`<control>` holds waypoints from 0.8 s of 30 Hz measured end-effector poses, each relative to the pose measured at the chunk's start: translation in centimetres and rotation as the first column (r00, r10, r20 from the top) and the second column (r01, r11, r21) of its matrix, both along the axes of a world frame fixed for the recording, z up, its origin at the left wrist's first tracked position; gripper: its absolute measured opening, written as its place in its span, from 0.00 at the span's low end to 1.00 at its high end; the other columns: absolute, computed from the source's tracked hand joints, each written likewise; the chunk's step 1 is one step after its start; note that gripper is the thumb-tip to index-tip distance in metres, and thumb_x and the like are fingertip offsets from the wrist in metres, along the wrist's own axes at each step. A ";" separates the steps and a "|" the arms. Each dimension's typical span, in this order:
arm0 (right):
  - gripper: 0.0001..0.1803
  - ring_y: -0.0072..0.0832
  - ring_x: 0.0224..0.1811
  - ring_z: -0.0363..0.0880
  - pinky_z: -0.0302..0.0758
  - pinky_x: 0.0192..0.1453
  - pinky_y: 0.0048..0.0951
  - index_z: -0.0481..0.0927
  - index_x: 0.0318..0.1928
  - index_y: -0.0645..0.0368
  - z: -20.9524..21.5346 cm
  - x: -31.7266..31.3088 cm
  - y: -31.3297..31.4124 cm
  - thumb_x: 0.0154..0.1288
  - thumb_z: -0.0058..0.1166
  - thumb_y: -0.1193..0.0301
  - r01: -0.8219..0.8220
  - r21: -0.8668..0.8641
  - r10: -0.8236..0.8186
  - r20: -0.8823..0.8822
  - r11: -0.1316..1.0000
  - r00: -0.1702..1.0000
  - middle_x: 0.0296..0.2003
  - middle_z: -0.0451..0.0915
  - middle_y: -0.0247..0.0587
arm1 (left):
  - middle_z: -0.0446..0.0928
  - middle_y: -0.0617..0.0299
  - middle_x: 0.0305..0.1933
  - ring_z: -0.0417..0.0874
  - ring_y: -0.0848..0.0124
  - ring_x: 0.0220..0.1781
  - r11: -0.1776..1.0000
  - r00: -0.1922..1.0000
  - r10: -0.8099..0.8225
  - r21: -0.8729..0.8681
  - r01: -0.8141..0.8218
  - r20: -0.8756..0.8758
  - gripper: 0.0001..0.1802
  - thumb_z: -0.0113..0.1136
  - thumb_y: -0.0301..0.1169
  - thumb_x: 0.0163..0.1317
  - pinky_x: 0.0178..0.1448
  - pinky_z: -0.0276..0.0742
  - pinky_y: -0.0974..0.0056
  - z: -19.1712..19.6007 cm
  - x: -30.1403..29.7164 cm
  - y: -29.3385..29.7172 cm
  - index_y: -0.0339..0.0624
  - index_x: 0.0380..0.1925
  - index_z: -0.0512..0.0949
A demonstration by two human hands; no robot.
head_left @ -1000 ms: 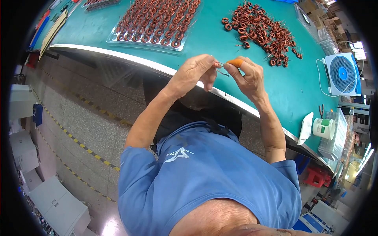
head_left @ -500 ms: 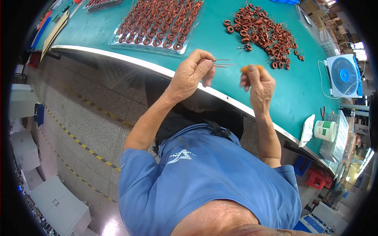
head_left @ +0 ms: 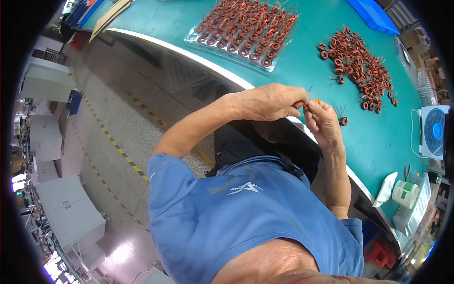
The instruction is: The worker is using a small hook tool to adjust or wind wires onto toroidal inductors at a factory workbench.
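Observation:
My left hand (head_left: 276,102) is closed with its fingertips on a copper-red toroidal coil (head_left: 299,104), whose thin wire ends poke out above. My right hand (head_left: 324,122) meets it there, thumb and fingers pinched round a small orange piece (head_left: 318,102) whose kind is too covered to name. Both hands are over the table's front edge. Just right of my right hand, a single toroidal coil with upright leads (head_left: 344,121) lies on the green table. Farther back, a clear plastic tray (head_left: 191,36) holds rows of such coils, and a loose pile of coils (head_left: 359,66) lies to its right.
The green tabletop (head_left: 378,137) has a pale front edge. At the right stand a blue-and-white fan (head_left: 432,131) with a cable, a white tub (head_left: 405,194), and clear plastic trays (head_left: 412,210). A blue bin (head_left: 373,16) sits at the far right.
My hands have come together at the coil; they were apart before. The view has shifted, moving the table contents right and down. A single coil now shows beside my right hand.

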State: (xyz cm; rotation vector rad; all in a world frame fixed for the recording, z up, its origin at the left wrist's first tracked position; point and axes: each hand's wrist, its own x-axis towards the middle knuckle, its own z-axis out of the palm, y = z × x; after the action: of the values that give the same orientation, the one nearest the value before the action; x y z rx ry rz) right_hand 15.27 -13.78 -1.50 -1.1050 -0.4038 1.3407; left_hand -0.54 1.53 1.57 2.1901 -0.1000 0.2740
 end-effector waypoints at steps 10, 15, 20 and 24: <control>0.12 0.15 0.19 0.72 0.65 0.22 0.18 0.80 0.31 0.63 0.7 -1.3 0.3 0.62 0.60 0.65 0.093 0.001 -0.083 0.454 0.996 0.887 0.21 0.77 0.31 | 0.70 0.57 0.33 0.79 0.62 0.36 0.789 0.973 0.011 0.595 -0.151 0.232 0.12 0.61 0.26 0.56 0.39 0.77 0.61 -1.7 -0.2 -1.2 0.38 0.38 0.70; 0.11 0.15 0.19 0.72 0.67 0.24 0.20 0.81 0.31 0.66 2.4 -4.0 -0.1 0.61 0.61 0.68 0.295 0.321 -0.432 0.750 0.900 0.501 0.19 0.78 0.34 | 0.75 0.57 0.33 0.81 0.67 0.31 0.946 0.942 0.297 -0.186 -0.266 0.160 0.17 0.64 0.32 0.62 0.36 0.78 0.64 -2.0 0.1 -2.6 0.35 0.43 0.69; 0.10 0.15 0.21 0.73 0.67 0.24 0.18 0.82 0.33 0.65 0.9 -1.1 0.4 0.63 0.61 0.68 0.213 0.199 -0.278 0.409 0.957 0.869 0.21 0.79 0.32 | 0.75 0.61 0.30 0.78 0.75 0.28 0.570 0.929 0.335 -0.819 -0.065 0.160 0.15 0.56 0.30 0.69 0.35 0.77 0.70 -4.4 1.4 -4.7 0.32 0.48 0.65; 0.09 0.14 0.22 0.73 0.69 0.27 0.18 0.82 0.35 0.65 0.2 -1.5 0.5 0.64 0.61 0.70 0.206 0.188 -0.277 0.744 0.960 0.608 0.21 0.79 0.30 | 0.74 0.61 0.28 0.76 0.75 0.26 0.789 0.906 0.416 -0.526 -0.317 0.079 0.10 0.48 0.28 0.72 0.30 0.74 0.70 -5.2 1.5 -4.7 0.34 0.48 0.65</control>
State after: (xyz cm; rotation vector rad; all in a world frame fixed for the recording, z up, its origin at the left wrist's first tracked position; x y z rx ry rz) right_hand 13.81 -13.32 -1.30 -1.5758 -0.8906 0.5327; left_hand 1.01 -3.13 -3.64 1.6365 0.2753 0.6573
